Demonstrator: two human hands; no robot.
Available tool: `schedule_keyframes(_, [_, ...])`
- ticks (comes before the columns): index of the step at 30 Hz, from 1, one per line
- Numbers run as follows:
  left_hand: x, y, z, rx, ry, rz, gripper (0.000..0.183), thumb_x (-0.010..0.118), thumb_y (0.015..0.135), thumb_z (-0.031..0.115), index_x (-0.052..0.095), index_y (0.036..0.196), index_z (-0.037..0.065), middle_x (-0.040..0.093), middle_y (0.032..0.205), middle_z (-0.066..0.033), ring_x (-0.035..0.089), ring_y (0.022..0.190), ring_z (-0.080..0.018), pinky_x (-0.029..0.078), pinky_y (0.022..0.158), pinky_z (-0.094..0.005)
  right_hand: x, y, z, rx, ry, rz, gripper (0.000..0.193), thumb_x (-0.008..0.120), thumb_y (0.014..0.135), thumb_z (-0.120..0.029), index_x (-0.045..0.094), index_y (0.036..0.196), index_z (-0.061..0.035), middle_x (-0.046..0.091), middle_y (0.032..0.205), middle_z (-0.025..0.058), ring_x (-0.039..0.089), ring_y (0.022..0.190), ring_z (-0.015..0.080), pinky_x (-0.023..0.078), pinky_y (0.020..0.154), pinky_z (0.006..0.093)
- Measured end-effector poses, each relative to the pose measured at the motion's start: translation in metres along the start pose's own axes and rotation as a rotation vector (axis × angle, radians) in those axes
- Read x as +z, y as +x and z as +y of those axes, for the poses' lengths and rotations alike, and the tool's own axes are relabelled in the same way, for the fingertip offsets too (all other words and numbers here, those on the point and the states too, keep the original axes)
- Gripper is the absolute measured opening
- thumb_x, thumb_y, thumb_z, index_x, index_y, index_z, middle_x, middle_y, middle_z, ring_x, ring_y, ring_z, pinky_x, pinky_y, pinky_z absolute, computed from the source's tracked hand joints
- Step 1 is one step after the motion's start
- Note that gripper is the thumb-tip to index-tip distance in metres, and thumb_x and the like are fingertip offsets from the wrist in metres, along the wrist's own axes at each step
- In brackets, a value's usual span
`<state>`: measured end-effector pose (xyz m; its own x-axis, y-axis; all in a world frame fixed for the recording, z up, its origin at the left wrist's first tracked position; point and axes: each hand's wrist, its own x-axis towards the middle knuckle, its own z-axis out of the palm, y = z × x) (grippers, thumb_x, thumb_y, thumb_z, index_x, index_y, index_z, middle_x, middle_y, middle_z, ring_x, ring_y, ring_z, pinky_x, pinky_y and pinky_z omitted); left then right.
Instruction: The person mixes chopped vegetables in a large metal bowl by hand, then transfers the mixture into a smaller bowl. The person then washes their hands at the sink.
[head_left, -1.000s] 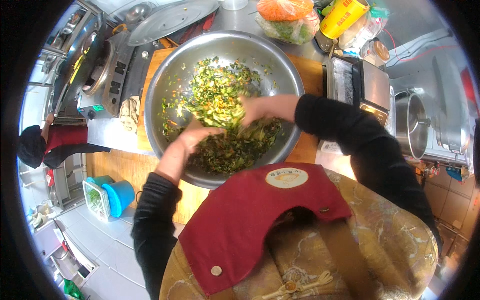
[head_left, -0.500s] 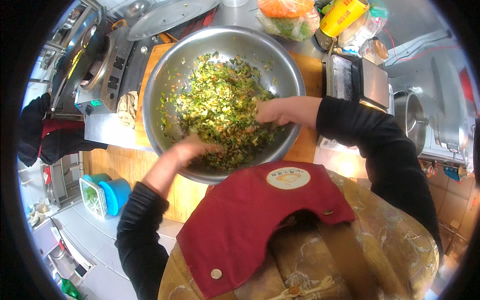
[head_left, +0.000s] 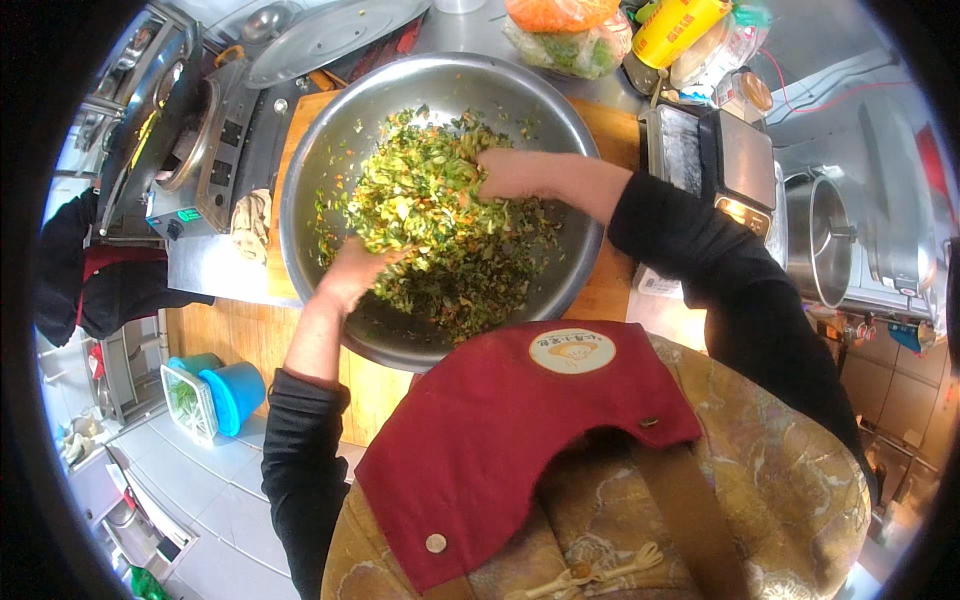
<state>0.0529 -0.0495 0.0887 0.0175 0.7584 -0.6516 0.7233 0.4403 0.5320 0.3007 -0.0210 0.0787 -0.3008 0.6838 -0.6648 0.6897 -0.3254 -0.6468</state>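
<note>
A wide steel mixing bowl (head_left: 310, 180) holds a loose heap of chopped vegetables (head_left: 430, 205), green with pale and orange bits. From the near left my left hand (head_left: 358, 272) reaches into the heap, its fingers curved under the mix and the tips buried. My right hand (head_left: 512, 174) comes in from the right, higher up the heap, with its fingers curled into the vegetables and mostly covered. Between them the hands hold up part of the mix. Bare steel shows on the bowl's near inside wall.
Under the bowl lies a wooden board (head_left: 610, 135). An electric cooker (head_left: 205, 165) stands at left beside a crumpled cloth (head_left: 251, 222). A scale (head_left: 742, 155) and a steel pot (head_left: 825, 235) are on the right. Bagged vegetables (head_left: 570, 45) sit behind. Another person's dark sleeve (head_left: 130, 300) shows far left.
Both hands have moved away from me through the bowl, the right also to the left. The vegetables between them have been pushed up and heaped toward the far left side.
</note>
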Motion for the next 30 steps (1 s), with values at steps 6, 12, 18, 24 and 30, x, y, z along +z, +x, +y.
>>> schedule_keyframes(6, [0.008, 0.061, 0.013, 0.053, -0.286, 0.008, 0.049, 0.074, 0.076, 0.014, 0.052, 0.110, -0.014, 0.061, 0.106, -0.0254, 0.063, 0.087, -0.0275, 0.054, 0.071, -0.0430, 0.039, 0.049, -0.019, -0.365, -0.300, 0.381, 0.055, 0.056, 0.078, -0.001, 0.044, 0.131, 0.0065, 0.057, 0.113, 0.0272, 0.060, 0.100, 0.0342, 0.049, 0.084, 0.0452])
schedule_keyframes(12, [0.010, 0.057, 0.012, 0.038, -0.286, 0.006, 0.032, 0.056, 0.088, 0.020, 0.055, 0.105, -0.007, 0.059, 0.098, -0.0195, 0.059, 0.079, -0.0264, 0.049, 0.060, -0.0434, 0.018, 0.063, -0.013, -0.223, -0.351, 0.175, 0.034, 0.051, 0.081, -0.012, 0.060, 0.109, 0.0041, 0.063, 0.100, 0.0243, 0.063, 0.093, 0.0349, 0.050, 0.081, 0.0436])
schedule_keyframes(18, [-0.028, 0.082, 0.035, 0.147, -0.063, -0.261, 0.071, 0.061, 0.081, 0.007, 0.025, 0.139, -0.010, 0.033, 0.143, -0.0283, 0.034, 0.132, -0.0367, 0.032, 0.109, -0.0427, -0.027, 0.074, -0.012, -0.309, -0.546, 0.119, 0.042, 0.061, 0.079, -0.021, 0.059, 0.109, 0.0076, 0.053, 0.108, 0.0275, 0.060, 0.091, 0.0357, 0.051, 0.079, 0.0426])
schedule_keyframes(24, [-0.003, 0.136, 0.046, 0.268, 0.189, -0.049, 0.072, 0.069, 0.071, 0.009, 0.035, 0.132, -0.009, 0.043, 0.131, -0.0276, 0.040, 0.125, -0.0366, 0.033, 0.107, -0.0398, -0.007, 0.114, -0.021, -0.236, -0.652, 0.167, 0.056, 0.074, 0.075, -0.028, 0.057, 0.111, 0.0123, 0.048, 0.124, 0.0288, 0.058, 0.102, 0.0349, 0.050, 0.087, 0.0404])
schedule_keyframes(30, [-0.006, 0.092, 0.027, 0.261, 0.461, -0.089, 0.052, 0.045, 0.073, -0.008, 0.047, 0.125, -0.012, 0.040, 0.134, -0.0304, 0.039, 0.127, -0.0366, 0.029, 0.112, -0.0400, -0.011, 0.094, -0.003, -0.253, -0.507, -0.165, 0.050, 0.066, 0.078, -0.016, 0.054, 0.119, 0.0093, 0.065, 0.092, 0.0224, 0.065, 0.085, 0.0284, 0.049, 0.089, 0.0420])
